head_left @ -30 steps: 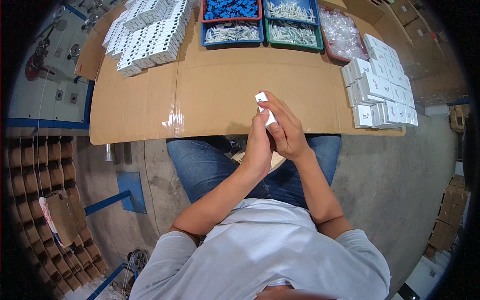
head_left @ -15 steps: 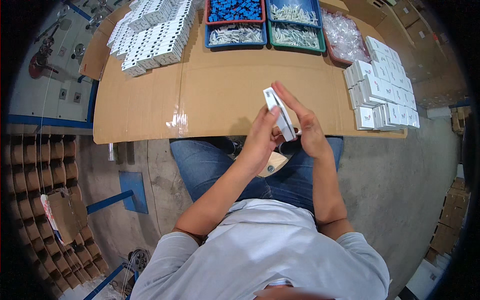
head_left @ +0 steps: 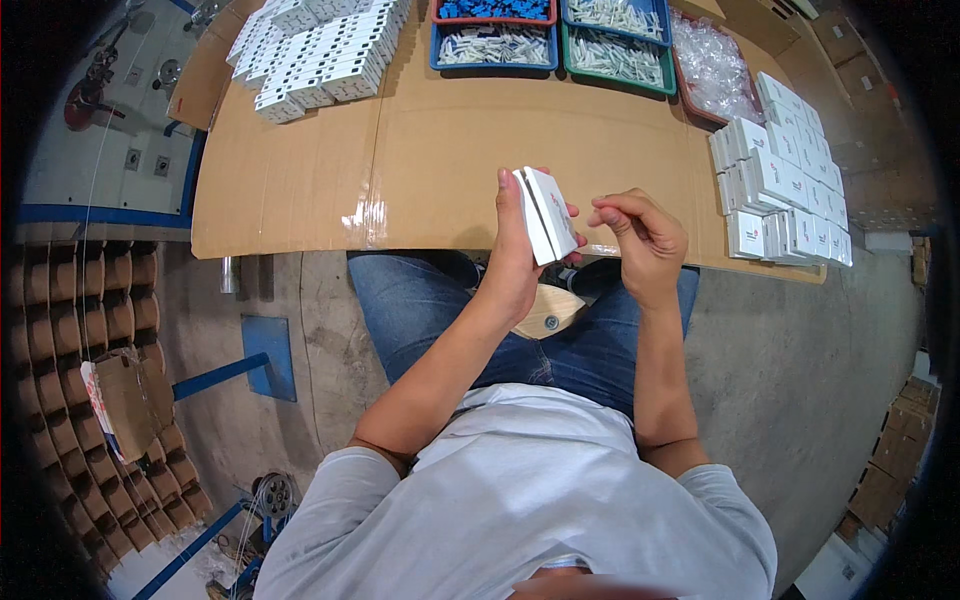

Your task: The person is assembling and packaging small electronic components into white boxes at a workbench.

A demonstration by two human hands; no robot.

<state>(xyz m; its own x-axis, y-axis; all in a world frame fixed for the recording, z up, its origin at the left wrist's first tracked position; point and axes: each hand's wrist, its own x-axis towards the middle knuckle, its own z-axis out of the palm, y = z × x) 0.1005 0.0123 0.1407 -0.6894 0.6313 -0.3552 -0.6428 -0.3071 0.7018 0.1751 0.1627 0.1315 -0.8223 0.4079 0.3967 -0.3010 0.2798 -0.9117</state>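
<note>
My left hand [head_left: 514, 262] grips a small flat white carton [head_left: 553, 212] above the table's front edge. The thumb lies along the near side, and fingertips show past the far side. A narrow dark gap runs along the carton's edge, and its broad printed face is turned toward the right. Just right of the carton, apart from it, my right hand [head_left: 652, 250] is closed with thumb and fingertips together. Whatever is between those fingertips, if anything, is too small to make out.
Stacked white cartons [head_left: 330, 70] stand at the table's [head_left: 290, 190] back left, more cartons [head_left: 785, 185] at the right. Along the back are a red tray [head_left: 495, 20] of blue pieces, blue [head_left: 494, 70] and green [head_left: 620, 85] trays of white pieces, and a bin of clear plastic [head_left: 715, 70].
My right hand has come away from the carton to the right, and its outstretched fingers have curled together. The carton has turned in my left hand, so its broad printed face now shows.
</note>
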